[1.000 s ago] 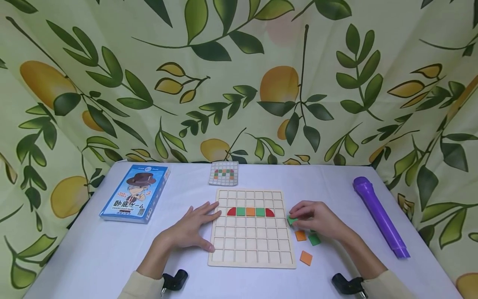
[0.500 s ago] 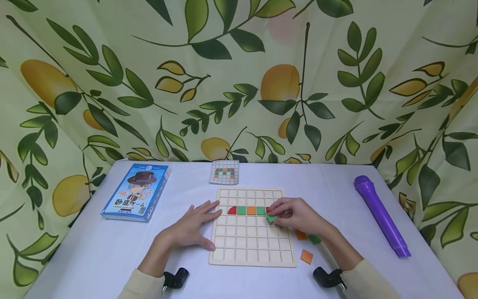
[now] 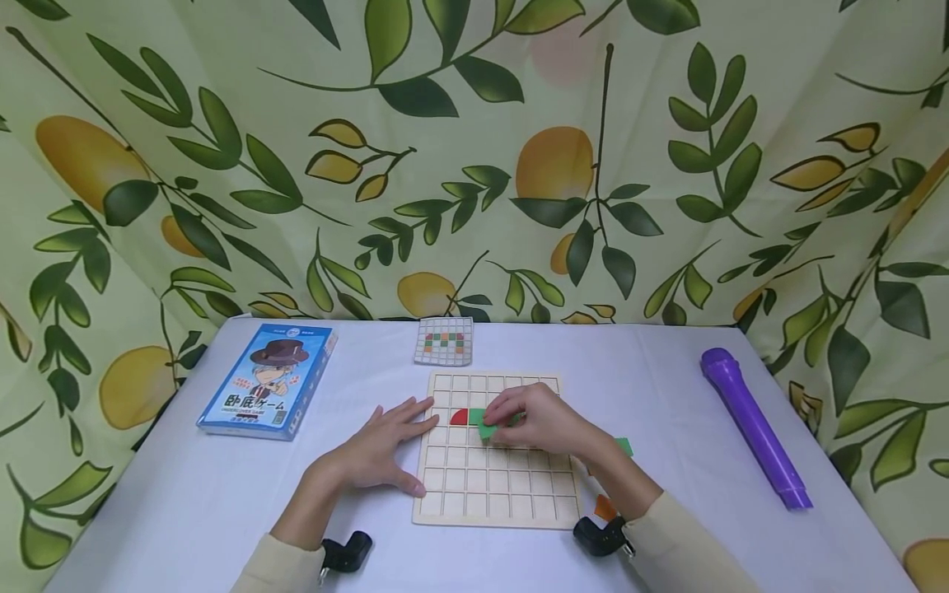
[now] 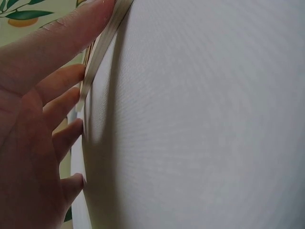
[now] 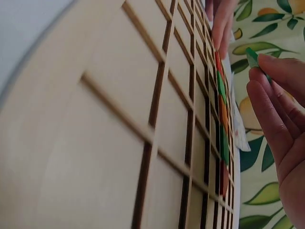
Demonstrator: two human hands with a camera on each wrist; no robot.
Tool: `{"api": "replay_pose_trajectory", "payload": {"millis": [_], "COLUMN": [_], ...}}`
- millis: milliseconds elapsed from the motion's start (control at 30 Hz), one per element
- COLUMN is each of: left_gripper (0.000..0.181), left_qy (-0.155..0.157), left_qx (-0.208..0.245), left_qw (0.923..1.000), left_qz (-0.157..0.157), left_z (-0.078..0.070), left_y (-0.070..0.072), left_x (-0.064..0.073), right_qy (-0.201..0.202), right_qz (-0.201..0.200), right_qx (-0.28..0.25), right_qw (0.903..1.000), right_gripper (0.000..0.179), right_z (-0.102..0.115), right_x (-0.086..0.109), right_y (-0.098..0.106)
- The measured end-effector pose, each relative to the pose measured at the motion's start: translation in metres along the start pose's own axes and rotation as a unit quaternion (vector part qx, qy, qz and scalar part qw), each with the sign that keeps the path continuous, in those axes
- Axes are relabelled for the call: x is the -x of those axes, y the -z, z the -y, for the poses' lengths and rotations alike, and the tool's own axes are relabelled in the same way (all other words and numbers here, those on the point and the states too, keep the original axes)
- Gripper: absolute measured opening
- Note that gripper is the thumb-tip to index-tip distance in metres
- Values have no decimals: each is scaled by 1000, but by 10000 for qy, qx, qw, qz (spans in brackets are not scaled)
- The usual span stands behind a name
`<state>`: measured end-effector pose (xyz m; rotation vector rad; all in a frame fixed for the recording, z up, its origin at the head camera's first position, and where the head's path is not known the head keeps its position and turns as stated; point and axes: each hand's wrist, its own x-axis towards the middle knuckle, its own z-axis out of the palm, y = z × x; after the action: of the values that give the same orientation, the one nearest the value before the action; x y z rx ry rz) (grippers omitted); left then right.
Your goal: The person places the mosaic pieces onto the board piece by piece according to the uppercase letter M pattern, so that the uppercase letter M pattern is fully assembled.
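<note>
A green square tile [image 3: 485,430] is pinched in the grip of the right hand [image 3: 530,418], between thumb and fingers. It is held clear above the wooden grid board [image 3: 497,521], just near of a row of 5 set pieces: 2 red end pieces [image 5: 224,179], 2 set green tiles [image 5: 224,143] and, in the middle, 1 set orange tile [image 5: 224,112]. The board's left edge is touched by the left hand [image 3: 385,445], whose grip is spread and by which nothing is pinched. A pattern card [image 3: 443,342] is laid beyond the far edge. On the desk [image 3: 185,511] to the right, 1 loose green tile [image 3: 625,446] and 1 loose orange tile [image 3: 605,507] are partly hidden by the right forearm [image 3: 626,473]. The step in hand is judged to be the starting of a nearer row. For this, the held tile would need to be levelled, squared to the grid and lowered, with its place checked against the card, whose small squares cannot be read surely.
</note>
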<state>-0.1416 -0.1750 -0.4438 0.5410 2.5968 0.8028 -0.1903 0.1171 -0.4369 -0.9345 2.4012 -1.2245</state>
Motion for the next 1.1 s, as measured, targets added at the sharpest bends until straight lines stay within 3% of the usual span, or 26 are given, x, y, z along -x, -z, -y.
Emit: {"api": "replay_pose_trajectory", "payload": {"millis": [533, 1100], "left_gripper": [103, 102], "left_qy": [-76, -15], "left_qx": [-22, 5], "left_qw": [10000, 10000], "left_qz": [28, 19], "left_z": [3, 2], "left_y": [-1, -1], "left_x": [-2, -2], "right_qy": [72, 96], "right_qz": [81, -123], "right_qx": [530, 912], "right_qw": [9985, 9957], "right_gripper": [12, 9], "right_z": [9, 11], "right_x": [-23, -29], "right_y": [-32, -43]}}
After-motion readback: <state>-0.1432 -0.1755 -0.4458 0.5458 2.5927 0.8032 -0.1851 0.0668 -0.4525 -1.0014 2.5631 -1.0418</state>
